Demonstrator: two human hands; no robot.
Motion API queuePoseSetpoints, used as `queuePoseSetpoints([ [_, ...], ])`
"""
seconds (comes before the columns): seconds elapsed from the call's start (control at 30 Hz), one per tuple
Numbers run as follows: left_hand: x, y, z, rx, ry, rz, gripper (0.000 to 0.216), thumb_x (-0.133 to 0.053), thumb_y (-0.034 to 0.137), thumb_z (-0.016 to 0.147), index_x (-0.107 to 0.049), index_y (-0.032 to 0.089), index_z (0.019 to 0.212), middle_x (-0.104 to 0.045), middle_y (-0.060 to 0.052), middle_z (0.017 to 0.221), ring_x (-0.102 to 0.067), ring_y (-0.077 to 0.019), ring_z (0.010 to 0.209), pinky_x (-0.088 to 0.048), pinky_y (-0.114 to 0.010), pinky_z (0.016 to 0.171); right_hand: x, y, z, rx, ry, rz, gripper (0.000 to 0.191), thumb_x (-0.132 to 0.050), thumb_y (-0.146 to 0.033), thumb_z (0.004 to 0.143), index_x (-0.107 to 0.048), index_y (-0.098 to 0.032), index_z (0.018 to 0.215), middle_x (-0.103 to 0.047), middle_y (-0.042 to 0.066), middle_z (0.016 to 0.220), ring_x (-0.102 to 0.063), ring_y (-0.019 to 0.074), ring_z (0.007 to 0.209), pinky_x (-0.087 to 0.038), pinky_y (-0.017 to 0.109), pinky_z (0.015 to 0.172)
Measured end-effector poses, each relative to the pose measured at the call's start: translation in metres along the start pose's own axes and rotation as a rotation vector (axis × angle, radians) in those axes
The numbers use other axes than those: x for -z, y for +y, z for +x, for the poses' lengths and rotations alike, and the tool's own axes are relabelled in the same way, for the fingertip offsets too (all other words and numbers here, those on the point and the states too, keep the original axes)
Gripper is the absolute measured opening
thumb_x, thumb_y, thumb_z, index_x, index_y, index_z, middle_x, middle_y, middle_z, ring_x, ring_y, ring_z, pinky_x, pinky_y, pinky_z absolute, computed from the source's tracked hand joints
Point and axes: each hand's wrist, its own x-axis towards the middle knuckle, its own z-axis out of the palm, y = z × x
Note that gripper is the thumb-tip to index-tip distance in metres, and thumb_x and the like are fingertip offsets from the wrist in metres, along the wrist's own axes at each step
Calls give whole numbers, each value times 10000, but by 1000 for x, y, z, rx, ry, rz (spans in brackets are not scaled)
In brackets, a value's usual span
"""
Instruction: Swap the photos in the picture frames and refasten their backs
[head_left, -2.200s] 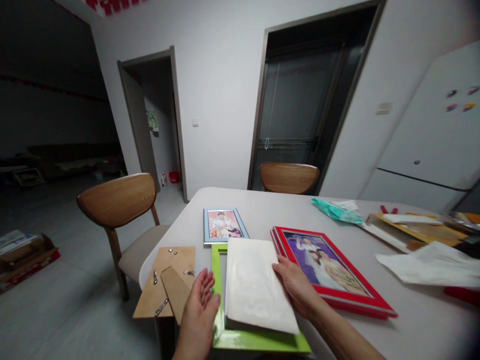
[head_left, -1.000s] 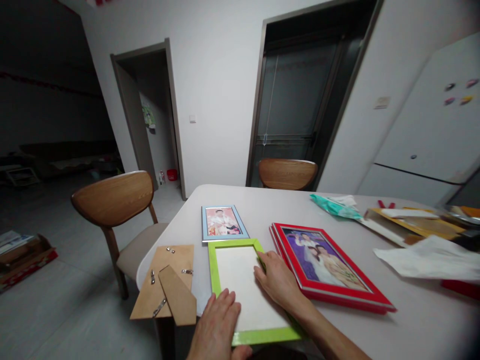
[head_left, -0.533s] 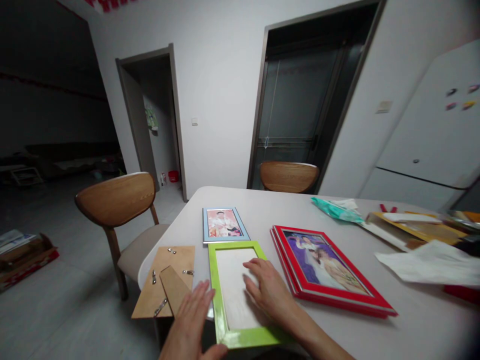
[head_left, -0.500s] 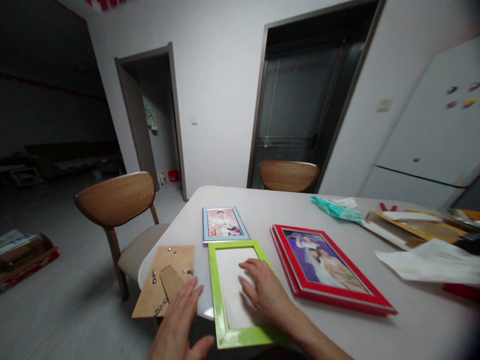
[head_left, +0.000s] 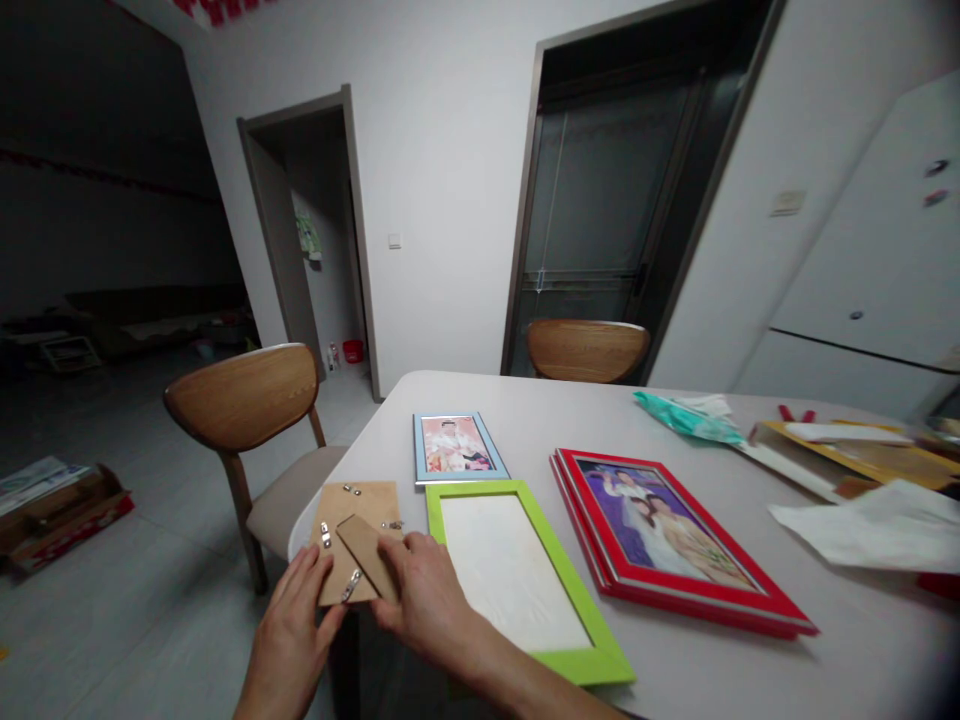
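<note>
A brown backing board point(head_left: 352, 525) with a fold-out stand and metal clips lies at the table's near left corner, jutting over the edge. My left hand point(head_left: 291, 625) grips its near left edge, thumb and fingers closed on it. My right hand point(head_left: 421, 592) holds its near right edge, fingers curled over the stand. Just right of the board lies a green picture frame point(head_left: 476, 488) with a white sheet point(head_left: 510, 570) set inside it.
A small blue-framed photo point(head_left: 457, 444) lies behind the green frame. Stacked red-framed photos point(head_left: 664, 528) lie to the right. Papers point(head_left: 870, 525), a teal packet point(head_left: 679, 418) and a yellow envelope point(head_left: 862, 455) are farther right. A wooden chair point(head_left: 251, 400) stands at left, another chair point(head_left: 587, 349) behind the table.
The white sheet came to lie inside the green frame. Both hands then left the frame and moved left onto the backing board, which now sits a little nearer the frame.
</note>
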Motion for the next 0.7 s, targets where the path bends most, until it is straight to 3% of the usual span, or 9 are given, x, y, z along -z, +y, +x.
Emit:
queuePoseSetpoints([
  [0.13, 21, 32, 16, -25, 108, -4, 289, -406, 322, 796, -501, 172, 1024, -580, -104, 1076, -535, -222, 1010, -480, -374, 819, 24, 7, -12, 74, 85, 217, 374, -526, -142, 638, -556, -209, 1005, -504, 64, 978, -460, 186, 927, -376, 293, 815],
  [0.3, 30, 90, 20, -201, 117, -109, 292, -424, 283, 814, -475, 147, 1067, -561, -117, 1116, -495, -208, 1065, -488, -332, 823, 65, 38, -53, 86, 127, 228, 319, -498, -254, 720, -572, -237, 1030, -472, 91, 1107, -439, 209, 1042, -365, 350, 883],
  [0.5, 5, 142, 18, -403, -24, -278, 280, -452, 160, 779, -498, 78, 1044, -570, -161, 1100, -478, -227, 1080, -488, -307, 827, 94, 93, -97, 12, 211, 60, 294, -494, -336, 714, -615, -236, 963, -510, 115, 1094, -471, 244, 1034, -413, 395, 837],
  [0.6, -5, 151, 21, -426, -153, -299, 272, -474, 169, 757, -526, 87, 1011, -578, -161, 1090, -505, -252, 1047, -492, -378, 811, 96, 106, -104, -7, 190, -7, 294, -481, -327, 723, -610, -227, 968, -508, 118, 1095, -473, 240, 1031, -417, 394, 837],
  [0.7, -5, 150, 25, -361, -358, -305, 247, -490, 193, 748, -551, 139, 981, -583, -128, 1094, -517, -263, 1032, -452, -475, 833, 89, 112, -103, 23, 158, -62, 292, -485, -293, 715, -598, -232, 977, -501, 112, 1095, -472, 234, 1022, -411, 395, 841],
])
